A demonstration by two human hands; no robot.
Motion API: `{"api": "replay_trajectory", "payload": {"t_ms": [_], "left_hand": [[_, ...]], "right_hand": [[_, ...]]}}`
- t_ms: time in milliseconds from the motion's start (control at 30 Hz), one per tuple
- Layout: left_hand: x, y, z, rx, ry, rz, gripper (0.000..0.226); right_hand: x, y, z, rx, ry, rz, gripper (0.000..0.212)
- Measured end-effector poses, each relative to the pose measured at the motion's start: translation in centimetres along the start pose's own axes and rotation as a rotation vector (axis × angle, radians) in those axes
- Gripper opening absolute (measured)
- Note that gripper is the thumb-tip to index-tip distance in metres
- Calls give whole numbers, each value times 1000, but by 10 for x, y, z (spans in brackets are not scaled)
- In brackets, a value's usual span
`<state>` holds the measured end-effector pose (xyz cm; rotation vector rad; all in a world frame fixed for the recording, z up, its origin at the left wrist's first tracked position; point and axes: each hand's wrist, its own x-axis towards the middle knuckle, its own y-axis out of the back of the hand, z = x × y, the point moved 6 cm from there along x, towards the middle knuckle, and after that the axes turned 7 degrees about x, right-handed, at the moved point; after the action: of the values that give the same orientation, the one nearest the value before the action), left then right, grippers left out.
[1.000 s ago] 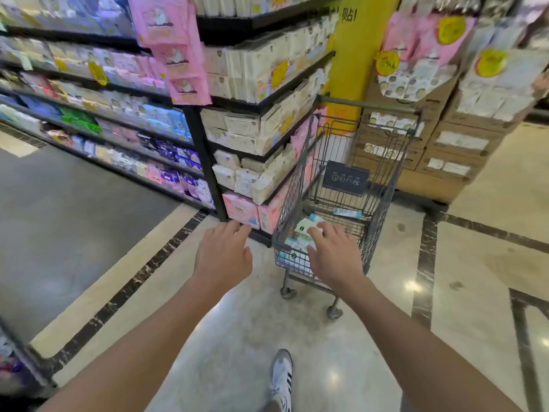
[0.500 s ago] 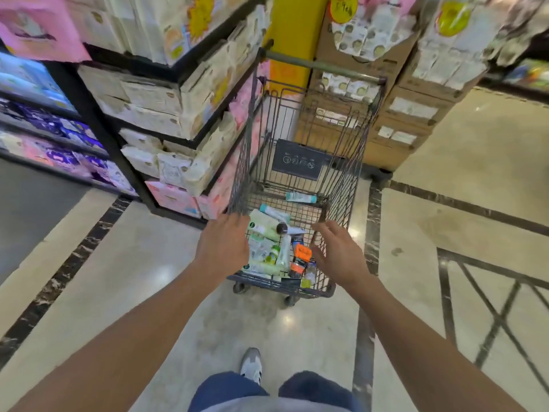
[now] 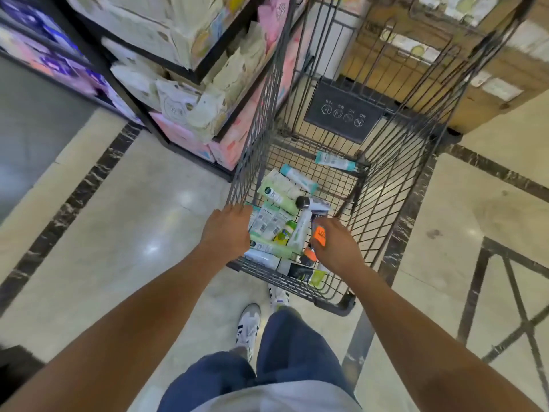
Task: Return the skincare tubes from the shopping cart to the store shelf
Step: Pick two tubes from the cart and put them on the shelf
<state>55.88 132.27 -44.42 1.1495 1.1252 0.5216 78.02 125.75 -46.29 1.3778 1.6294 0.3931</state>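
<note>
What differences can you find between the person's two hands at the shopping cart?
The left hand rests on the near left corner of the cart, holding no product; the right hand is inside the basket, fingers curled round an orange tube. The left hand sits at the rim; the right hand reaches lower among the tubes. Both are bare and extended forward.

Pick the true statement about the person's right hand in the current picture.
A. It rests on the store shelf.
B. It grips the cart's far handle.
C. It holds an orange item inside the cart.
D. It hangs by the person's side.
C: the right hand has its fingers round an orange item just above the tubes lying in the cart, while the left hand is at the cart's near rim.
</note>
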Motion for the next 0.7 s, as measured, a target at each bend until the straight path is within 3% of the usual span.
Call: {"api": "replay_trajectory", "payload": {"t_ms": [100,300,433,500,600,700], "left_hand": [[25,-27,-2,70,1,-73,54],[41,-67,18,359,-32,-23,50],[50,-113,36,236,-110,-212,56],[65,-133,34,115,-57,-295,60],[97,-154,28,-6,8,-314,60],[118,-173,28,30,-48,-362,57]], "right_hand": [[30,-30,24,-12,-55,-92,45],[64,-97,61,-34,-94,-221,42],[85,-129,65,-60,-51,-290,47],[102,-134,67,-62,-24,-284,47],[140,-129,69,-70,10,-238,47],[190,-119,65,-54,57,-196,46]]}}
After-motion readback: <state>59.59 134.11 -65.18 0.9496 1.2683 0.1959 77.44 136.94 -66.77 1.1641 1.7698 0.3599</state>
